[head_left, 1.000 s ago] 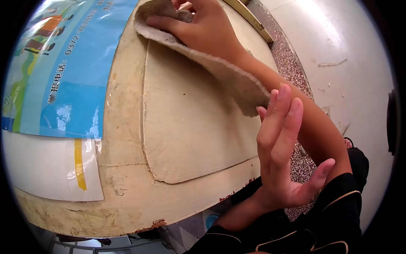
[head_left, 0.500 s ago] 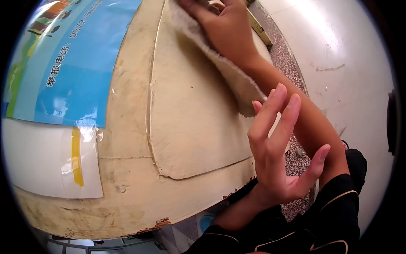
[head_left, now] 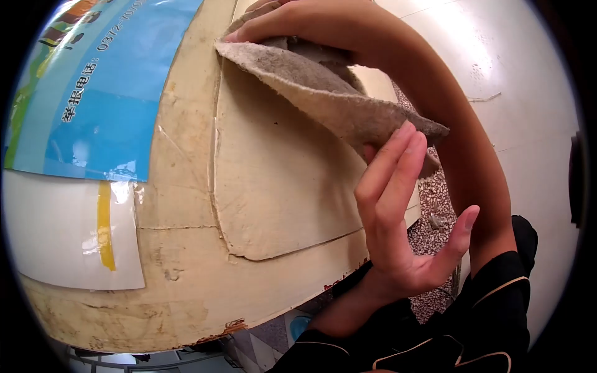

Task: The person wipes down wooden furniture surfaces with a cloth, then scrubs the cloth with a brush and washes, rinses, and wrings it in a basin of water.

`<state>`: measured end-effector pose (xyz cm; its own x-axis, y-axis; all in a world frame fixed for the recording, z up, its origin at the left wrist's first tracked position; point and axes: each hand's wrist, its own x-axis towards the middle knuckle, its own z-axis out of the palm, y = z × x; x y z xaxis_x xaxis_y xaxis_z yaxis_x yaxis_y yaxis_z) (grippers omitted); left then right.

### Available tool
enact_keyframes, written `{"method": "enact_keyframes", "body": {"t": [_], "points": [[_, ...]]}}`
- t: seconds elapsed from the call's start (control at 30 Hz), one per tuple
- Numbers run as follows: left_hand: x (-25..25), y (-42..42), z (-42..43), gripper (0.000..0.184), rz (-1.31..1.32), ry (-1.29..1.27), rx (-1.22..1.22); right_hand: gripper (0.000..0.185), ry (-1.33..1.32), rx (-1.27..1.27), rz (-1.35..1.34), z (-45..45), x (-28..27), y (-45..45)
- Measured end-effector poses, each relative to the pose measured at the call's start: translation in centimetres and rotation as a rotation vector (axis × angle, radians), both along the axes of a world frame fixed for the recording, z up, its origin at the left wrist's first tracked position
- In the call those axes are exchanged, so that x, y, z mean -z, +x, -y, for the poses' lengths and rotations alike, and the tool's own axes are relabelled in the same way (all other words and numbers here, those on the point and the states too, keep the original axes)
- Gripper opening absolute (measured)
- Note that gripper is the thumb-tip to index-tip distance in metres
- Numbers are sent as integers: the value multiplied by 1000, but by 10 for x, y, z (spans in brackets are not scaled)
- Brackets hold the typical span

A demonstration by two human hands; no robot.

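Note:
A worn grey-beige cloth point(head_left: 329, 102) with a fuzzy edge is lifted and folded over the cream-painted wooden surface point(head_left: 280, 186). My right hand point(head_left: 280, 25) grips its far end at the top of the view; the thumb shows at the cloth's corner, and the other fingers are mostly hidden. Lower down, my left hand point(head_left: 398, 211) is held up with fingers extended and the thumb spread wide. Its fingertips are against or just in front of the cloth's near end; I cannot tell whether they touch.
A blue printed poster point(head_left: 118, 124) and a white sheet with a yellow strip point(head_left: 106, 236) lie at the left. The wooden surface has a cracked seam and a chipped edge point(head_left: 233, 326). Speckled stone point(head_left: 432, 230) and pale floor tiles point(head_left: 528, 124) are at the right.
My right hand has shifted left and bent inward, drawing the cloth's far corner left and raising the cloth so its folded inside shows. My left hand has moved slightly left and stays spread.

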<state>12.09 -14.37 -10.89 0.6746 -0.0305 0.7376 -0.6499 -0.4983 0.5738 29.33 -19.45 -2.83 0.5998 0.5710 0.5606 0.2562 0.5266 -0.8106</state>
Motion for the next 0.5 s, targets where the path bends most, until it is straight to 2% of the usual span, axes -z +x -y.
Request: {"method": "enact_keyframes", "body": {"t": [0.03, 0.13, 0.23, 0.33, 0.43, 0.5], "points": [[0, 0, 0, 72, -8, -6, -1, 41, -39, -50, -23, -1, 1, 4], [-1, 1, 0, 71, 24, -14, -17, 42, -175, 24, -65, 6, -9, -7], [-2, 1, -2, 70, 26, 0, -16, 43, -86, -28, 82, 12, -5, -8], [-3, 2, -3, 69, 38, 7, -3, 47, -126, -75, 122, 10, -10, -8], [-3, 2, -3, 69, 42, 14, 5, 34, -197, -132, 27, -1, -13, -8], [-4, 1, -2, 69, 39, 22, 4, 39, -199, 23, -233, -24, -6, -13]]}}
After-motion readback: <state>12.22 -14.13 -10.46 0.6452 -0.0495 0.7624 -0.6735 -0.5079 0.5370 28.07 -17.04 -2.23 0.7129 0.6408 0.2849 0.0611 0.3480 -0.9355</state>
